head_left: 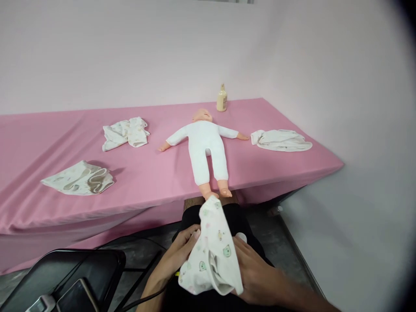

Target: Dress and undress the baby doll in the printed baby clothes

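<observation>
Two hands, left (177,255), right (256,273), grip printed garment (212,251); bottle (222,99) upright beyond doll (204,147).

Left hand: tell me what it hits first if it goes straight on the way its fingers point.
The left hand points up-right into the printed baby garment it already grips; beyond that, probably the doll's feet, though depth is unclear.

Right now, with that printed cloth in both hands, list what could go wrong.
1. The doll lies with its feet over the table edge; a tug might slide it off.
2. The printed cloth is bunched between the left hand and right hand, so it may snag on the feet.
3. The bottle stands upright near the doll's head and could tip.
</observation>
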### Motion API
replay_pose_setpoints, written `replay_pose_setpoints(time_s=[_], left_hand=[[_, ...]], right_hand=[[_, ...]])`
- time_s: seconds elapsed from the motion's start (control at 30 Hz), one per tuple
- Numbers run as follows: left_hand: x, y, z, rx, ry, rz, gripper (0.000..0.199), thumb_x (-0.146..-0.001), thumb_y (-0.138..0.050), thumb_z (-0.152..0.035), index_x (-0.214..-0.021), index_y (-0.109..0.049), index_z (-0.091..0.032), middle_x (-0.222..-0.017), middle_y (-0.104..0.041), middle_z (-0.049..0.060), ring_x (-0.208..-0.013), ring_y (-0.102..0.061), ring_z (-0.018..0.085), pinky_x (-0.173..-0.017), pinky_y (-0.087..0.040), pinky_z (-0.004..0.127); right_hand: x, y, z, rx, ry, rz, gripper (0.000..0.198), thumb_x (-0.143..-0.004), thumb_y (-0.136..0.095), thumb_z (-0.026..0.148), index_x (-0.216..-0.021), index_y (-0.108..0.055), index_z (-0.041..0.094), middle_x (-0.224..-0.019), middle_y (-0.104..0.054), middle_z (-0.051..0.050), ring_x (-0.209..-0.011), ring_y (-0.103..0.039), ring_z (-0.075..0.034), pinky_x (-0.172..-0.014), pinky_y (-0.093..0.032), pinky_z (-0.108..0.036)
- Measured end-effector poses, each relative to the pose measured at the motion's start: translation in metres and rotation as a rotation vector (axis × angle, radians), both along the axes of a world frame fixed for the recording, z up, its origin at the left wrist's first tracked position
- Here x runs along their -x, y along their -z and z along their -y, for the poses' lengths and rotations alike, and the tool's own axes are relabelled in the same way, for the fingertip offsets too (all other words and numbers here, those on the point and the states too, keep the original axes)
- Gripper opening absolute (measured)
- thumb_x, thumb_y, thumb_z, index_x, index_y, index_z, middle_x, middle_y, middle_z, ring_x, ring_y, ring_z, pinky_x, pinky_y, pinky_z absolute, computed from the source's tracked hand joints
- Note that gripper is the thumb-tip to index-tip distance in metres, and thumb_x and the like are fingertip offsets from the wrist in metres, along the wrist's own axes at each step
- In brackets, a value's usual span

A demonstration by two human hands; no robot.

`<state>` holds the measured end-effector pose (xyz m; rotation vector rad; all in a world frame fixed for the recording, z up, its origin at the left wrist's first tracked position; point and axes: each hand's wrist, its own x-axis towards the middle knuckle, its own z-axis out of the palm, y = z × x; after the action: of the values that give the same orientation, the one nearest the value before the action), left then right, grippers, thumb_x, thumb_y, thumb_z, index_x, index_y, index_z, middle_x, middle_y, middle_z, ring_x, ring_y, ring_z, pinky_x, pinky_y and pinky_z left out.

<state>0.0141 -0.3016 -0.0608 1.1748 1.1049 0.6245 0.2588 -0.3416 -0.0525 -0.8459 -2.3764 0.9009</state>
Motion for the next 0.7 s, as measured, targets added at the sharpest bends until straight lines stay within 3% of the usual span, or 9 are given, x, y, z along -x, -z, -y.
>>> replay_pose_setpoints(time_s=[0.1, 0.2, 0.27, 0.3, 0.43, 0.53, 0.63, 0.7], left_hand=[[0.001, -0.008, 0.001, -0.098, -0.069, -0.065, 0.048, -0.087, -0.065, -0.062, -0.089, -0.065, -0.014, -0.079, -0.061, 0.002, -0.07, -0.052, 0.014, -0.064, -0.043, 0.024], [0.003, -0.026, 0.005, -0.247, -0.13, -0.215, 0.044, -0.093, -0.06, -0.057, -0.076, -0.058, -0.016, -0.071, -0.054, -0.001, -0.066, -0.047, 0.012, -0.062, -0.04, 0.022], [0.003, -0.04, 0.007, -0.347, -0.073, -0.232, 0.041, -0.096, -0.058, -0.052, -0.077, -0.059, -0.016, -0.072, -0.056, 0.0, -0.067, -0.049, 0.012, -0.064, -0.042, 0.023], [0.003, -0.048, 0.007, -0.395, -0.02, -0.219, 0.037, -0.096, -0.058, -0.049, -0.079, -0.062, -0.016, -0.076, -0.059, 0.0, -0.07, -0.052, 0.012, -0.067, -0.043, 0.023], [0.0, -0.083, 0.002, -0.627, 0.169, -0.135, 0.019, -0.096, -0.064, -0.034, -0.088, -0.066, -0.017, -0.084, -0.065, 0.002, -0.076, -0.058, 0.013, -0.07, -0.046, 0.023], [0.0, -0.112, -0.003, -0.88, 0.256, -0.118, 0.008, -0.093, -0.069, -0.024, -0.089, -0.065, -0.018, -0.085, -0.063, 0.001, -0.076, -0.059, 0.012, -0.07, -0.046, 0.022], [0.001, -0.14, -0.008, -1.068, 0.374, -0.153, 0.004, -0.092, -0.069, -0.019, -0.094, -0.065, -0.018, -0.091, -0.064, 0.003, -0.082, -0.06, 0.012, -0.074, -0.047, 0.021], [0.002, -0.158, -0.012, -1.127, 0.45, -0.176, 0.005, -0.093, -0.067, -0.017, -0.098, -0.066, -0.019, -0.098, -0.066, 0.005, -0.088, -0.062, 0.013, -0.079, -0.048, 0.022]], right_hand=[[-0.008, -0.002, -0.004, 0.244, 0.05, -0.06, 0.068, -0.077, -0.076, 0.026, -0.142, -0.057, 0.03, -0.147, -0.053, -0.013, -0.134, -0.05, -0.035, -0.113, -0.039, -0.049], [-0.02, -0.005, -0.016, 0.641, 0.05, -0.317, 0.103, -0.064, -0.09, 0.041, -0.154, -0.042, 0.026, -0.148, -0.052, -0.015, -0.14, -0.046, -0.035, -0.115, -0.038, -0.048], [-0.025, -0.01, -0.027, 0.79, 0.095, -0.558, 0.111, -0.061, -0.091, 0.051, -0.155, -0.038, 0.024, -0.15, -0.051, -0.016, -0.14, -0.047, -0.034, -0.113, -0.04, -0.047], [-0.025, -0.013, -0.034, 0.813, 0.142, -0.657, 0.105, -0.064, -0.089, 0.056, -0.153, -0.042, 0.025, -0.151, -0.05, -0.016, -0.139, -0.048, -0.033, -0.113, -0.041, -0.046], [-0.024, -0.036, -0.055, 0.801, 0.28, -0.876, 0.071, -0.087, -0.059, 0.071, -0.143, -0.054, 0.027, -0.149, -0.055, -0.014, -0.134, -0.054, -0.03, -0.109, -0.045, -0.045], [-0.033, -0.055, -0.059, 0.713, 0.231, -0.77, 0.069, -0.086, -0.061, 0.071, -0.137, -0.06, 0.024, -0.13, -0.066, -0.012, -0.113, -0.065, -0.029, -0.095, -0.053, -0.042], [-0.047, -0.076, -0.06, 0.454, 0.176, -0.489, 0.056, -0.083, -0.076, 0.051, -0.132, -0.064, 0.026, -0.115, -0.067, -0.008, -0.101, -0.065, -0.024, -0.091, -0.053, -0.038], [-0.054, -0.094, -0.061, 0.195, 0.159, -0.342, 0.046, -0.083, -0.079, 0.041, -0.127, -0.068, 0.029, -0.127, -0.06, -0.008, -0.116, -0.059, -0.025, -0.103, -0.048, -0.041]])
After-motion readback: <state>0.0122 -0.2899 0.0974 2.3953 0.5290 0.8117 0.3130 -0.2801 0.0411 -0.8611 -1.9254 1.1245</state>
